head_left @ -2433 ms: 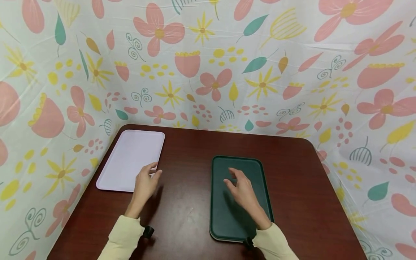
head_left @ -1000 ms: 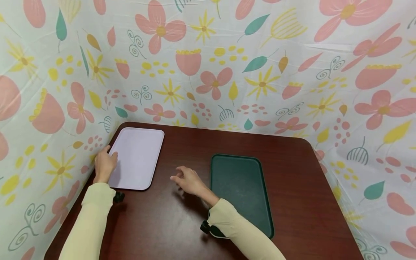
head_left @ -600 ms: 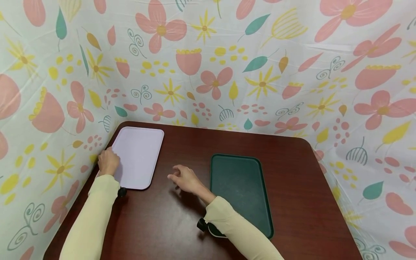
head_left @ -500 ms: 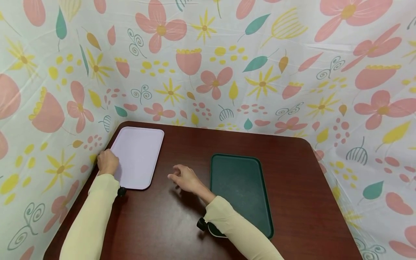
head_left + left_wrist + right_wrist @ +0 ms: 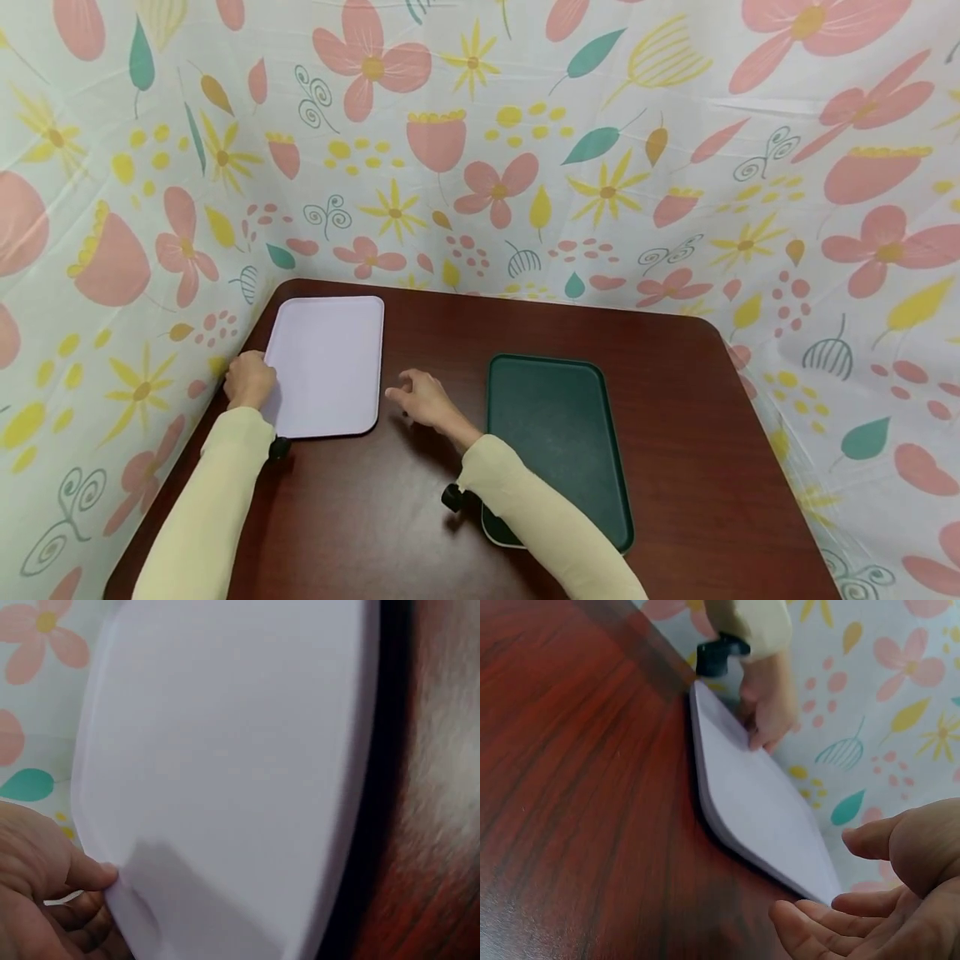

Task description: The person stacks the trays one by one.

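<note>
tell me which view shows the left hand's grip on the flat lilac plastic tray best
The right wrist view: the left hand shows whole, fingers curled over the long edge of the flat lilac plastic tray. The left wrist view shows only fingertips at the rim, close and cropped. The head view shows the whole tray, but the hand is small, its grip unclear.

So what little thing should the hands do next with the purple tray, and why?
Probably the right hand should close its fingers on the near right edge of the flat pale lilac plastic tray. The left hand already grips the tray's left edge, its far side looks slightly raised off the dark red-brown wooden table, and the right hand hangs open just beside it, touching nothing.
</note>
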{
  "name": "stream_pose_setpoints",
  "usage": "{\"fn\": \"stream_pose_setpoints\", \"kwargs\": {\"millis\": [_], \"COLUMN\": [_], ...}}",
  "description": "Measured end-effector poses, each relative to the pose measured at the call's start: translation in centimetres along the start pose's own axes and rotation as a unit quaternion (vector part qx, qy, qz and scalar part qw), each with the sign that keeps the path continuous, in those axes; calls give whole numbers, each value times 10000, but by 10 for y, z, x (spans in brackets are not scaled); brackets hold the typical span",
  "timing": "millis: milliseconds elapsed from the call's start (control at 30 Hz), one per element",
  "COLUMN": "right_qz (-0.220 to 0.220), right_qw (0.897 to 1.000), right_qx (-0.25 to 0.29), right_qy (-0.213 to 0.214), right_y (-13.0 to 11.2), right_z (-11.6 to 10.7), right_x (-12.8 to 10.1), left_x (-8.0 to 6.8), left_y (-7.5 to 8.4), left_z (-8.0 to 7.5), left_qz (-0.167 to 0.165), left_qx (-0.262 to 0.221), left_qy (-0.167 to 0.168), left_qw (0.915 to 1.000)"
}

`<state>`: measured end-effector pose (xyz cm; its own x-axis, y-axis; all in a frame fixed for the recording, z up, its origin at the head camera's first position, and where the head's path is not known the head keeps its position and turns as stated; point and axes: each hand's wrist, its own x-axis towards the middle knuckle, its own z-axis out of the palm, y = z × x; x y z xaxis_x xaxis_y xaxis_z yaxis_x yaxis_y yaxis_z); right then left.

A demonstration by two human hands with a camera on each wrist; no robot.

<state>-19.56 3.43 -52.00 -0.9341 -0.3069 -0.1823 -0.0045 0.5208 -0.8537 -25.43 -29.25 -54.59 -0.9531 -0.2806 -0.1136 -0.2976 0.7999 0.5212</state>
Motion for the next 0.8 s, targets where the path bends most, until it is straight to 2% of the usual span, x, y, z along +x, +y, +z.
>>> {"fn": "stream_pose_setpoints", "kwargs": {"millis": [233,400,633,800], "right_qz": [57,137,281,375], "right_qw": [9996,9986,9964,9958], "right_qx": [-12,-173,-297,-54], "right_qy": [282,485,738,838], "right_y": [10,10,12,19], "right_z": [6,8,8,6], "right_x": [22,32,40,41], "left_x": [-15,-26,-41,-52], "left_y": [3,7,9,10], "left_z": [-8,-9,-5,-3], "left_qz": [-283,-258,-204,-106], "left_qx": [-393,-742,-1379,-1441], "left_qy": [-319,-373,-622,-768], "left_qw": [9983,9962,9883,9865]}}
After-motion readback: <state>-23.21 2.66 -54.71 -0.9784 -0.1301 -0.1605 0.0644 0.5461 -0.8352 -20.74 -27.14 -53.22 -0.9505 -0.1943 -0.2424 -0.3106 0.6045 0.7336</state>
